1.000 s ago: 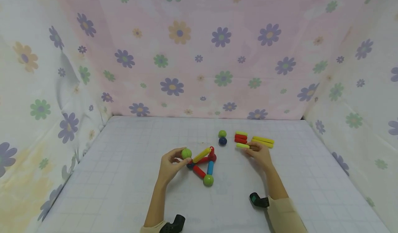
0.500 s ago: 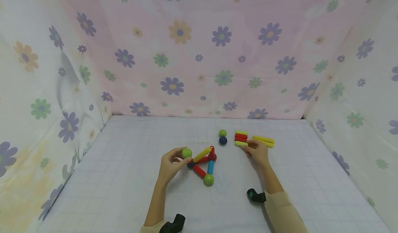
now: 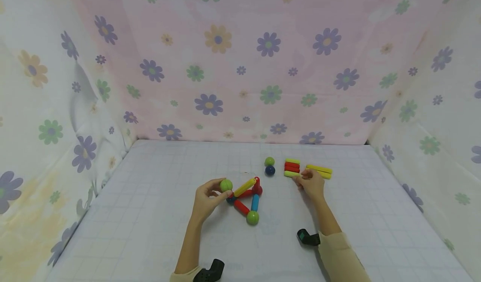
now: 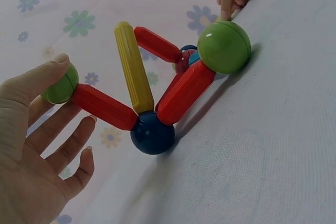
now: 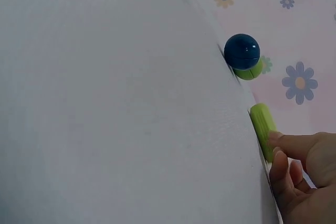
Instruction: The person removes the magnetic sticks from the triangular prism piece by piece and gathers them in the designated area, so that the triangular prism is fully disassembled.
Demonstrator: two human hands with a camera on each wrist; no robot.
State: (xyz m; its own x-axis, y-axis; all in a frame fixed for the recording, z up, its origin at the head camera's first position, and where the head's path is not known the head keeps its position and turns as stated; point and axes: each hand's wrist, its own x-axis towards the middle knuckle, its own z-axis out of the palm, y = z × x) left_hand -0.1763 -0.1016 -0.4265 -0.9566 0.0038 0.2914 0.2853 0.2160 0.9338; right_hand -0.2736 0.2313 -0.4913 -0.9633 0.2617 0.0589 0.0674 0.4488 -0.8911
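My left hand [image 3: 206,200] pinches a green ball [image 4: 62,85] between thumb and fingers. A red rod [image 4: 105,107] joins it to a dark blue ball [image 4: 152,134], part of a structure of magnetic rods and balls. From that blue ball a yellow rod [image 3: 244,187] tilts upward, its top end free. Another green ball [image 3: 253,217], a blue rod [image 3: 255,202] and a red ball [image 3: 257,189] form the structure's other side. At the right, my right hand [image 3: 312,184] pinches the near end of a short yellow-green rod [image 5: 262,125], lying alongside short red rods [image 3: 292,167].
A loose green ball [image 3: 269,161] and dark blue ball [image 3: 269,171] sit left of the short rods. Two long yellow rods [image 3: 319,170] lie just beyond my right hand. Flowered cloth [image 3: 240,106] walls the table [image 3: 150,232] at the back and sides.
My right hand has moved slightly left and away from me, bringing the yellow-green rod up against the short red rods. My left hand and the structure have stayed in place.
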